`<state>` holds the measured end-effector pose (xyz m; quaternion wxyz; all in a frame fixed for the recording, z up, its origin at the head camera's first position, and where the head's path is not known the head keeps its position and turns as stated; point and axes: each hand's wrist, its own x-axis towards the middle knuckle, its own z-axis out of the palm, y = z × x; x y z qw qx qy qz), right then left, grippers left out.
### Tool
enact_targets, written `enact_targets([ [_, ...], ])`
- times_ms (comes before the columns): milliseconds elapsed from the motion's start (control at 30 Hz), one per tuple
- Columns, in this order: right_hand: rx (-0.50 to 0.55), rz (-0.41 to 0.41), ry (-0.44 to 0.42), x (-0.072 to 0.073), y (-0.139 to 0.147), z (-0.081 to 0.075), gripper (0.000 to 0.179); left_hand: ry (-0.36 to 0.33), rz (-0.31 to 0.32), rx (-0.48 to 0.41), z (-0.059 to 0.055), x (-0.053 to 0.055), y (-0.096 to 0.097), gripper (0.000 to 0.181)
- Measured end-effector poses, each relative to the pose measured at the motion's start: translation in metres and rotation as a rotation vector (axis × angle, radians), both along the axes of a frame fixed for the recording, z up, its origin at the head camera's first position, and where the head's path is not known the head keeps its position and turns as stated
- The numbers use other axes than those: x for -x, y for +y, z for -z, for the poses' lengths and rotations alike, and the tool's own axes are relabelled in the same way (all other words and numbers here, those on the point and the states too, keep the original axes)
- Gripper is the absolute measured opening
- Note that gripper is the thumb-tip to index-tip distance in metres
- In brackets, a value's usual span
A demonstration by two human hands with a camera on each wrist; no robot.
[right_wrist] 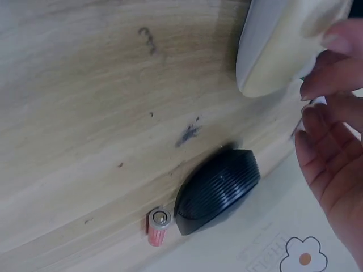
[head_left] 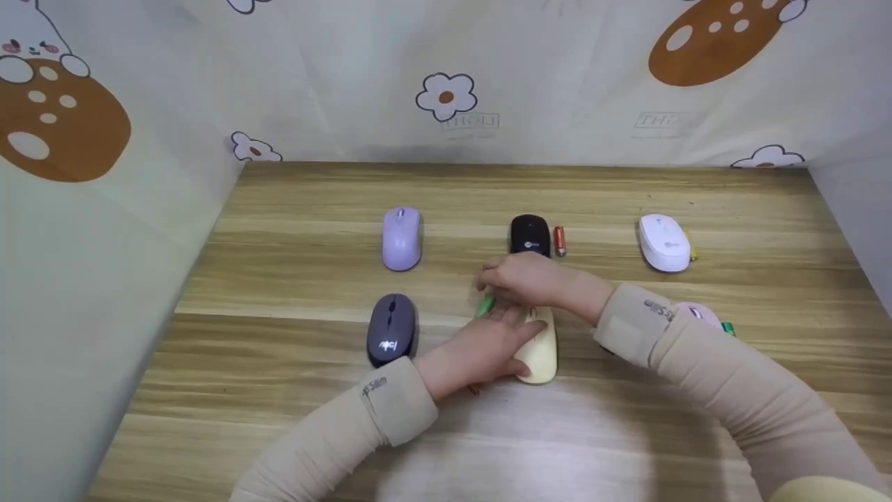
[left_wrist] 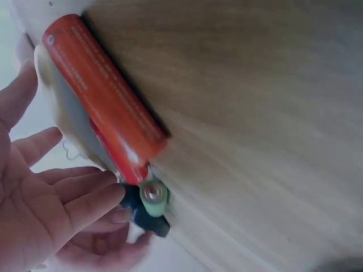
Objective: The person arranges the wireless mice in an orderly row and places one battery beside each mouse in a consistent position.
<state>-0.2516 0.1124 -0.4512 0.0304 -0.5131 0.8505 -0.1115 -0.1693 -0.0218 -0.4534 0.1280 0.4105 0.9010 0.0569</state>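
Observation:
The cream-yellow mouse (head_left: pixel 541 357) lies under my left hand (head_left: pixel 481 348), whose fingers stretch across its top while the thumb touches its lower part. In the left wrist view these fingers look straight, right at the mouse's edge. My right hand (head_left: pixel 526 279) hovers over the mouse's front end, fingers loosely bent with nothing visible in them. A green battery (head_left: pixel 486 305) lies beside the mouse, between both hands. Along the mouse's left side, an orange-red battery (left_wrist: pixel 105 88) looms large in the left wrist view. Behind the right hand sits a black mouse (head_left: pixel 530 233).
Beside the black mouse is a red battery (head_left: pixel 560 241). A purple mouse (head_left: pixel 401 239) and a dark grey mouse (head_left: pixel 391 329) lie left. To the right are a white mouse (head_left: pixel 664 242) and a pink mouse (head_left: pixel 699 314), partly hidden by the right sleeve. Patterned cloth (head_left: pixel 334 84) hangs behind.

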Motion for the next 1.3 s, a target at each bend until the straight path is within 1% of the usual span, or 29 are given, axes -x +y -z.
enact_targets([
  [67,0.004,0.081,0.004,-0.006,0.005,-0.005,0.017,0.036,-0.015,-0.020,-0.004,0.002,-0.011,0.057],
  [133,0.005,0.161,-0.008,-0.014,0.011,-0.009,0.017,0.055,-0.059,-0.026,-0.009,0.005,-0.023,0.047],
  [167,0.002,0.193,-0.022,-0.020,0.015,-0.011,0.017,0.053,-0.090,-0.022,-0.011,0.006,-0.029,0.042],
  [233,-0.009,0.247,-0.071,-0.032,0.021,-0.013,0.021,0.046,-0.145,-0.009,-0.015,0.007,-0.040,0.035],
  [300,-0.034,0.284,-0.132,-0.045,0.026,-0.013,0.028,0.034,-0.170,0.001,-0.016,0.005,-0.051,0.031],
  [367,-0.064,0.306,-0.192,-0.057,0.030,-0.011,0.036,0.045,-0.150,-0.007,-0.014,0.002,-0.060,0.029],
  [433,-0.083,0.321,-0.241,-0.067,0.033,-0.009,0.041,0.058,-0.104,-0.024,-0.010,-0.003,-0.067,0.022],
  [500,-0.089,0.328,-0.265,-0.073,0.034,-0.005,0.044,0.061,-0.048,-0.043,-0.006,-0.007,-0.072,0.019],
  [633,-0.080,0.341,-0.272,-0.077,0.034,-0.002,0.046,0.051,0.064,-0.072,0.003,-0.012,-0.076,0.019],
  [733,-0.082,0.348,-0.266,-0.076,0.030,-0.006,0.045,0.042,0.102,-0.089,0.007,-0.013,-0.077,0.021],
  [800,-0.080,0.331,-0.242,-0.074,0.024,-0.010,0.042,0.043,0.107,-0.098,0.009,-0.013,-0.078,0.021],
  [867,-0.069,0.270,-0.183,-0.071,0.017,-0.010,0.036,0.047,0.106,-0.106,0.011,-0.013,-0.079,0.018],
  [933,-0.051,0.181,-0.098,-0.070,0.008,-0.008,0.030,0.053,0.107,-0.114,0.012,-0.012,-0.079,0.015],
  [1000,-0.043,0.086,0.006,-0.070,-0.001,-0.002,0.025,0.059,0.106,-0.111,0.013,-0.012,-0.079,0.011],
  [1067,-0.037,0.022,0.105,-0.072,-0.008,0.006,0.021,0.071,0.105,-0.110,0.013,-0.012,-0.079,0.007],
  [1133,-0.038,-0.003,0.185,-0.074,-0.014,0.012,0.016,0.086,0.107,-0.111,0.013,-0.011,-0.078,0.006],
  [1200,-0.041,-0.002,0.243,-0.076,-0.018,0.016,0.011,0.094,0.108,-0.122,0.012,-0.011,-0.079,0.007],
  [1300,-0.054,-0.005,0.286,-0.078,-0.021,0.020,0.005,0.100,0.119,-0.140,0.011,-0.011,-0.079,0.010],
])
